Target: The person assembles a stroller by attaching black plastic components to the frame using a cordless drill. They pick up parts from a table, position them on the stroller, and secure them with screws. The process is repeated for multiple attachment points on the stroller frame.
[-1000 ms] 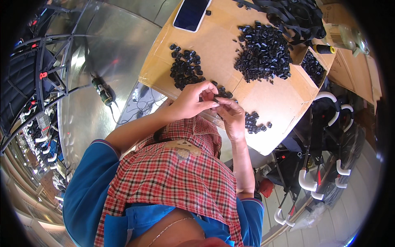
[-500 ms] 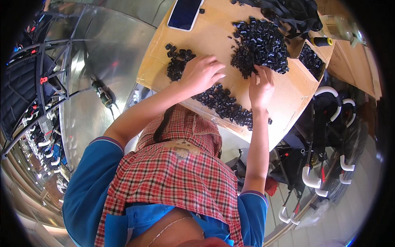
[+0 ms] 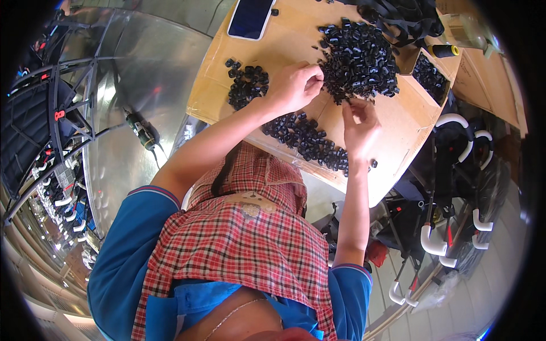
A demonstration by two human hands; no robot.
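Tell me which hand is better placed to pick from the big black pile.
Left, probably. The left hand has its fingertips at the edge of the big pile of black parts; the right hand sits just below it.

One head-worn fisheye view, steeply downward over a cardboard worktop [image 3: 398, 119], close.

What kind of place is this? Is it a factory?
Probably a small workshop or assembly area. Heaps of small black plastic parts lie on a cardboard-covered table, both hands pick at them, and black frames with white-tipped handles stand stacked beside it.
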